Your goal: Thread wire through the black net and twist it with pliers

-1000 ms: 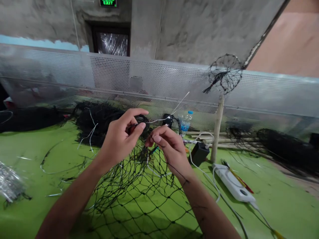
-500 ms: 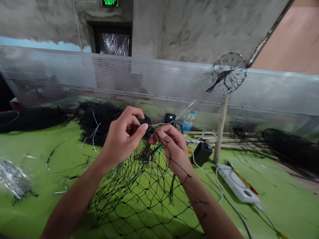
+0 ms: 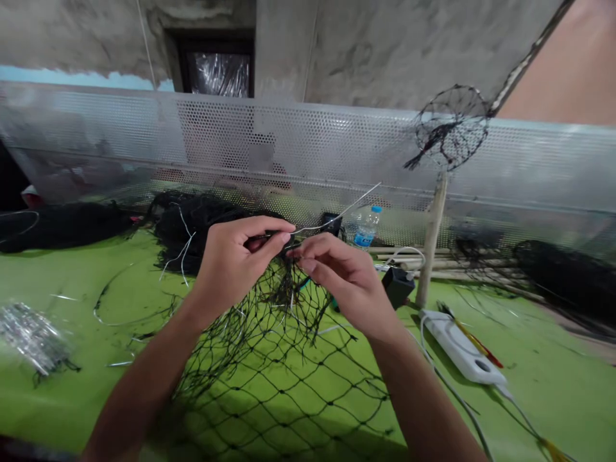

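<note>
My left hand (image 3: 235, 256) pinches a thin silvery wire (image 3: 344, 208) between thumb and index finger; the wire's free end slants up to the right. Close beside it, my right hand (image 3: 344, 276) is closed, thumb and fingers together on black net strands near the wire. A black mesh net (image 3: 283, 391) hangs from between the hands and spreads over the green tabletop toward me. The exact spot where net and wire meet is partly hidden by my fingers.
Black netting (image 3: 192, 224) is heaped behind my left hand. Silvery pieces (image 3: 33, 337) lie left. A bottle (image 3: 367, 228), black box (image 3: 398, 287), upright wooden stick (image 3: 433, 244) and white power strip (image 3: 462, 346) with cables stand or lie right. A perforated barrier (image 3: 312, 141) runs behind.
My left index finger has straightened and come down onto the wire by the thumb. My right hand has shifted slightly right and turned, and the strands draped over its wrist have dropped away.
</note>
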The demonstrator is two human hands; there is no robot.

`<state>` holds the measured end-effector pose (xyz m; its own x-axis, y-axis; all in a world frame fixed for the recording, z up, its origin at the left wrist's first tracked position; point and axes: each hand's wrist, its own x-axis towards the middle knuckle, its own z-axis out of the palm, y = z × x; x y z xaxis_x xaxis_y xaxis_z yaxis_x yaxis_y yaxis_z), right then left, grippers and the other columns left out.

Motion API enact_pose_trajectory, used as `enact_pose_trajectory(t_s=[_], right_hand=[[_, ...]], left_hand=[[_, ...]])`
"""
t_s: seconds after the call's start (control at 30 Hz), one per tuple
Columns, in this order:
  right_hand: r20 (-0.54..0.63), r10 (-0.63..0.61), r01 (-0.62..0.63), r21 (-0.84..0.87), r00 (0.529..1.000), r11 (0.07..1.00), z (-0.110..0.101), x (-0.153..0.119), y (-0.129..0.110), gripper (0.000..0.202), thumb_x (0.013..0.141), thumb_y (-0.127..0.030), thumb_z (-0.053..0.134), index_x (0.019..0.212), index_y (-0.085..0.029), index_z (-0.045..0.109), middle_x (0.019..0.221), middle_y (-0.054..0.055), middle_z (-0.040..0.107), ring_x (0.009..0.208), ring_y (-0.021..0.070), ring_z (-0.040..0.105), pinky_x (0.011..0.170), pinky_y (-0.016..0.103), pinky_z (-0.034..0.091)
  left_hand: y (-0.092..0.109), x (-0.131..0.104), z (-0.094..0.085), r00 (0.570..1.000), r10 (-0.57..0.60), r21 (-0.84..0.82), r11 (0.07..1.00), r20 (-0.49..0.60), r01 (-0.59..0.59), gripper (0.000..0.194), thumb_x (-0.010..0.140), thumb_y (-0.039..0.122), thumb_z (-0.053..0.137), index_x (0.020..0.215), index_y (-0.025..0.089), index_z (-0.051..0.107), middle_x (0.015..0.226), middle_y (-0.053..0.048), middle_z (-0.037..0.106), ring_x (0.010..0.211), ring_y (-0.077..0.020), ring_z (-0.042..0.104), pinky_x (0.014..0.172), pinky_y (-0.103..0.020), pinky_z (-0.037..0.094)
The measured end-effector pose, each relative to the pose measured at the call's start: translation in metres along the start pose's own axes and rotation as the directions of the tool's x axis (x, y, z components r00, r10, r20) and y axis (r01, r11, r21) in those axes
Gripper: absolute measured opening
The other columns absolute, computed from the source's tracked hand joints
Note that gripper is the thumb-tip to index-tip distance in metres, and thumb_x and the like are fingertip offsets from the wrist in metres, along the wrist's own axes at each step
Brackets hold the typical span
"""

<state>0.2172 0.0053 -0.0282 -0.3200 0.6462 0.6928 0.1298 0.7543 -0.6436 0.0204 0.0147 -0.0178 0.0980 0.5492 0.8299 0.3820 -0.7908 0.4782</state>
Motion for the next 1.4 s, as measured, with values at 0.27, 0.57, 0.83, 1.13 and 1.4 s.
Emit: enact_pose_trajectory(t_s=[0.27, 0.57, 0.83, 1.13, 1.4], right_hand=[[-0.271, -0.189, 0.154, -0.147, 0.944, 0.977, -0.008, -0.004, -0.032, 0.006, 0.098, -0.02, 0.067, 0.095, -0.025, 0.07, 0.075, -0.004, 0.07, 0.062, 0.0113, 0.066, 0.057, 0.026, 0.053], [-0.21, -0.461, 0.371, -0.357, 0.862, 0.857, 0.005, 0.01, -0.012, 0.022, 0.092, -0.01, 0.07, 0.105, -0.026, 0.075, 0.095, 0.001, 0.08, 0.088, 0.0207, 0.078, 0.077, 0.039, 0.064], [-0.166, -0.537, 0.431, -0.426, 0.827, 0.796, 0.005, 0.014, -0.009, 0.024, 0.088, -0.008, 0.072, 0.101, -0.029, 0.075, 0.092, 0.0, 0.08, 0.084, 0.0202, 0.078, 0.072, 0.035, 0.065], [-0.102, -0.622, 0.46, -0.583, 0.776, 0.669, 0.004, 0.016, -0.01, 0.023, 0.088, -0.008, 0.072, 0.098, -0.028, 0.075, 0.092, 0.0, 0.081, 0.081, 0.018, 0.079, 0.072, 0.031, 0.065], [-0.094, -0.609, 0.435, -0.615, 0.788, 0.658, 0.002, 0.012, -0.011, 0.024, 0.088, -0.012, 0.073, 0.101, -0.032, 0.075, 0.094, 0.0, 0.082, 0.081, 0.0205, 0.079, 0.069, 0.036, 0.065]], left_hand=[[0.004, 0.0, -0.005, 0.998, -0.003, 0.042, 0.999, 0.059, 0.0, 0.014, 0.089, 0.017, 0.074, 0.1, 0.023, 0.082, 0.071, 0.005, 0.067, 0.057, -0.0066, 0.044, 0.055, -0.022, 0.037], [0.013, -0.002, -0.015, 0.996, 0.01, 0.078, 0.997, 0.084, -0.016, 0.021, 0.088, 0.013, 0.074, 0.104, 0.025, 0.079, 0.074, 0.007, 0.066, 0.061, -0.0063, 0.048, 0.056, -0.021, 0.038], [0.013, -0.002, -0.012, 0.995, 0.039, 0.113, 0.992, 0.097, -0.05, 0.024, 0.088, 0.015, 0.073, 0.108, 0.028, 0.078, 0.08, 0.006, 0.071, 0.063, -0.0081, 0.053, 0.057, -0.024, 0.042], [0.019, -0.004, -0.013, 0.994, 0.045, 0.111, 0.992, 0.1, -0.056, 0.023, 0.089, 0.016, 0.071, 0.108, 0.027, 0.077, 0.082, 0.006, 0.073, 0.061, -0.008, 0.056, 0.057, -0.024, 0.044], [0.017, -0.005, -0.013, 0.993, 0.027, 0.128, 0.991, 0.117, -0.042, 0.019, 0.093, 0.022, 0.069, 0.109, 0.029, 0.077, 0.086, 0.004, 0.074, 0.064, -0.0107, 0.059, 0.059, -0.026, 0.045]])
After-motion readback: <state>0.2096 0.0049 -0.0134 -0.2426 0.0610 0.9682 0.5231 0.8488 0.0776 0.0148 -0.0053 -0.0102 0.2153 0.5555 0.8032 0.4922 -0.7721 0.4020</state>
